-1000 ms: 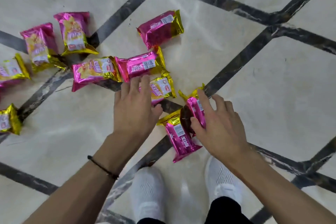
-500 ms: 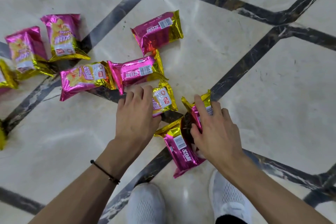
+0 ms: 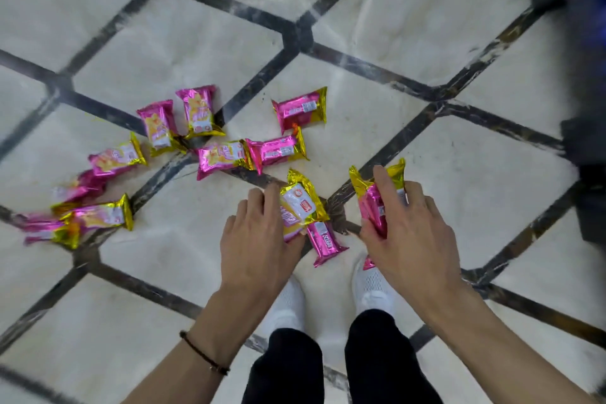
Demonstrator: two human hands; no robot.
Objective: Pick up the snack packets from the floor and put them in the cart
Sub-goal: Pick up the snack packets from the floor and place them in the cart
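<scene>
The person bends over a pale marble floor [image 3: 377, 128] with dark lines. The left hand [image 3: 259, 239] grips a gold-and-white snack packet [image 3: 300, 203]. The fingers curl round its left side and the thumb is at its lower edge. The right hand [image 3: 410, 233] holds a pink-and-gold snack packet [image 3: 372, 207], with the index finger straight along its front and the thumb at its lower end. Whether the two packets still touch the floor cannot be told.

Between the two hands, a pink packet [image 3: 324, 241] lies on the floor, just in front of the white shoes [image 3: 285, 302]. Further ahead lie two pink packets [image 3: 301, 108], one behind the other, and a yellow-faced packet [image 3: 223, 157] touches the nearer one. To the left are two upright packets [image 3: 196, 111] side by side, then one single packet [image 3: 116, 156], and a blurred heap of packets [image 3: 82, 216] near the left edge.

The left wrist carries a dark bracelet [image 3: 203, 354]. At the right edge stands a dark blurred object [image 3: 587, 147]. It cannot be told what it is.
</scene>
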